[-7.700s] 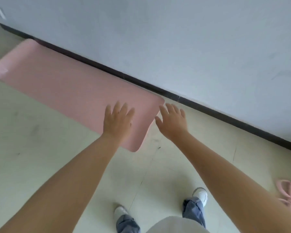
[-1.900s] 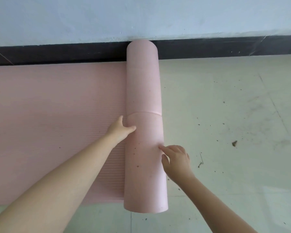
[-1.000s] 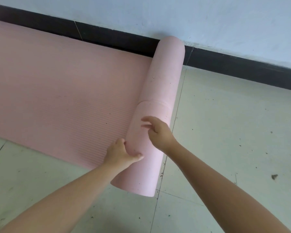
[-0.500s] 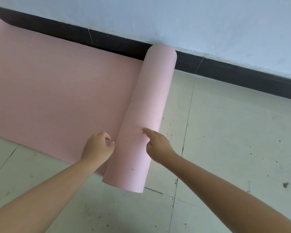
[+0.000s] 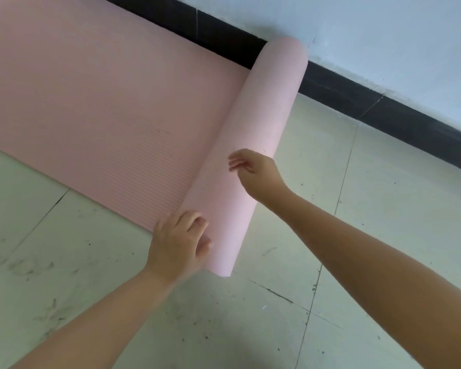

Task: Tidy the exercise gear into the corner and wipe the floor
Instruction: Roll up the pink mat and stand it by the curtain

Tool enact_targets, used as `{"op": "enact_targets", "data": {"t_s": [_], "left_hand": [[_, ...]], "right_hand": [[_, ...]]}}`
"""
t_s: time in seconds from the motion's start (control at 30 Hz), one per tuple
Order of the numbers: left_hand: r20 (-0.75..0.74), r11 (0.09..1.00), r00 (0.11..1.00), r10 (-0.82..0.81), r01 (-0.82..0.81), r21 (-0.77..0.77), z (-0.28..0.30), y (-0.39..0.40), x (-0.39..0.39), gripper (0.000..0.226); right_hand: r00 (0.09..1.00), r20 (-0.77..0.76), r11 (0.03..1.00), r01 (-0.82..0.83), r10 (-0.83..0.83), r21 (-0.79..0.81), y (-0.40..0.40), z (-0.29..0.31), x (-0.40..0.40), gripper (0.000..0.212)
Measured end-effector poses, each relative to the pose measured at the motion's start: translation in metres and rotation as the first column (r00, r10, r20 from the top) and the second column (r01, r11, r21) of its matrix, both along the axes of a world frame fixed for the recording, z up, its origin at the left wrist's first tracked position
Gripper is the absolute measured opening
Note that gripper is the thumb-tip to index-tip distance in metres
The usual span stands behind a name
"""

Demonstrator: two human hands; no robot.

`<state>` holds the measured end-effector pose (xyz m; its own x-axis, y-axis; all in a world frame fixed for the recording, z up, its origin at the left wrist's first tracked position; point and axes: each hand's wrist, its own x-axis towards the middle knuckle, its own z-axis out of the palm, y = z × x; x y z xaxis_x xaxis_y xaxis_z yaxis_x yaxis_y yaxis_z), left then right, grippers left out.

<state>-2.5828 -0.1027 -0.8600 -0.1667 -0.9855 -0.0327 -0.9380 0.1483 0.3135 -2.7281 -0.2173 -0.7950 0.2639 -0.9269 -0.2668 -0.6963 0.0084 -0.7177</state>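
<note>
Forearms reach in from the bottom edge over a pale tiled floor (image 5: 357, 262) marked with scuffs and dark specks. Nearest, the left hand (image 5: 177, 246) sits at the near end of the pink exercise mat (image 5: 91, 102), its fingers (image 5: 194, 222) curled against the rolled part (image 5: 250, 155) where the roll meets the flat, ribbed stretch. A little farther on, the right hand (image 5: 256, 174) is over the top of the roll, fingers loosely spread and slightly bent; whether they touch the surface cannot be told. The roll runs away from the person, its far end close to the black skirting board (image 5: 383, 110), and the unrolled part spreads to the left along it. Beyond rises a pale wall (image 5: 383, 35).
</note>
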Motion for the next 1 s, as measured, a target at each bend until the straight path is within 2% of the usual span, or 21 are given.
{"op": "enact_targets", "data": {"t_s": [0.07,0.13,0.2,0.27,0.3,0.33,0.4,0.43,0.53,0.6,0.67,0.7,0.73,0.8,0.83,0.9,1.0], "left_hand": [[0.004,0.997,0.999,0.044,-0.044,0.067,-0.001,-0.003,0.023,0.042],[0.004,0.986,0.996,0.091,-0.09,0.14,-0.004,-0.008,0.047,0.048],[-0.047,0.951,0.977,0.206,-0.189,0.245,-0.003,-0.017,0.069,0.065],[-0.102,0.911,0.94,0.326,-0.283,0.3,-0.005,-0.025,0.091,0.086],[-0.134,0.892,0.924,0.358,-0.296,0.342,-0.004,-0.025,0.1,0.088],[-0.17,0.882,0.907,0.386,-0.309,0.357,-0.003,-0.026,0.107,0.08],[-0.201,0.879,0.879,0.433,-0.362,0.311,0.0,-0.026,0.115,0.049],[-0.217,0.877,0.864,0.453,-0.389,0.283,0.001,-0.025,0.118,0.04],[-0.263,0.85,0.811,0.523,-0.472,0.233,0.004,-0.021,0.125,0.042],[-0.281,0.81,0.76,0.586,-0.544,0.217,0.007,-0.015,0.126,0.054],[-0.293,0.717,0.654,0.697,-0.644,0.268,0.012,-0.008,0.135,0.055],[-0.285,0.627,0.558,0.779,-0.697,0.349,0.012,-0.004,0.138,0.055],[-0.257,0.496,0.424,0.868,-0.726,0.476,0.013,-0.001,0.14,0.057],[-0.225,0.253,0.128,0.966,-0.655,0.712,0.016,0.0,0.143,0.053],[-0.245,0.213,0.027,0.969,-0.588,0.78,0.019,-0.002,0.144,0.041],[-0.3,0.241,-0.023,0.954,-0.537,0.808,0.028,-0.011,0.147,0.031],[-0.295,0.251,0.022,0.955,-0.587,0.769,0.044,-0.029,0.144,0.028]], "right_hand": [[0.986,-0.166,0.977,-0.051,0.017,-0.207,0.014,-0.011,-0.014,0.04],[0.916,-0.335,0.887,-0.331,0.221,-0.322,0.038,-0.026,-0.024,0.043],[0.748,-0.523,0.752,-0.601,0.41,-0.271,0.06,-0.044,-0.024,0.043],[0.589,-0.615,0.667,-0.734,0.525,-0.133,0.067,-0.052,-0.012,0.042],[0.553,-0.609,0.651,-0.755,0.569,-0.077,0.066,-0.055,-0.003,0.048],[0.535,-0.6,0.642,-0.765,0.595,-0.045,0.062,-0.057,0.007,0.053],[0.515,-0.589,0.622,-0.783,0.623,-0.028,0.052,-0.058,0.028,0.059],[0.516,-0.564,0.613,-0.789,0.645,-0.02,0.046,-0.056,0.042,0.061],[0.55,-0.465,0.636,-0.771,0.693,0.035,0.027,-0.036,0.098,0.066],[0.629,-0.386,0.695,-0.718,0.675,0.046,0.017,-0.03,0.131,0.066],[0.706,-0.336,0.759,-0.65,0.624,0.045,0.007,-0.025,0.162,0.064],[0.726,-0.326,0.774,-0.632,0.606,0.031,0.004,-0.022,0.172,0.062],[0.741,-0.327,0.786,-0.618,0.587,0.008,0.002,-0.021,0.177,0.057],[0.762,-0.347,0.797,-0.601,0.547,-0.064,0.003,-0.017,0.181,0.043],[0.768,-0.349,0.796,-0.599,0.537,-0.094,0.003,-0.014,0.18,0.036],[0.693,-0.422,0.75,-0.66,0.584,-0.045,0.002,-0.005,0.172,0.036],[0.424,-0.548,0.591,-0.789,0.721,0.167,-0.002,0.004,0.153,0.057]]}}
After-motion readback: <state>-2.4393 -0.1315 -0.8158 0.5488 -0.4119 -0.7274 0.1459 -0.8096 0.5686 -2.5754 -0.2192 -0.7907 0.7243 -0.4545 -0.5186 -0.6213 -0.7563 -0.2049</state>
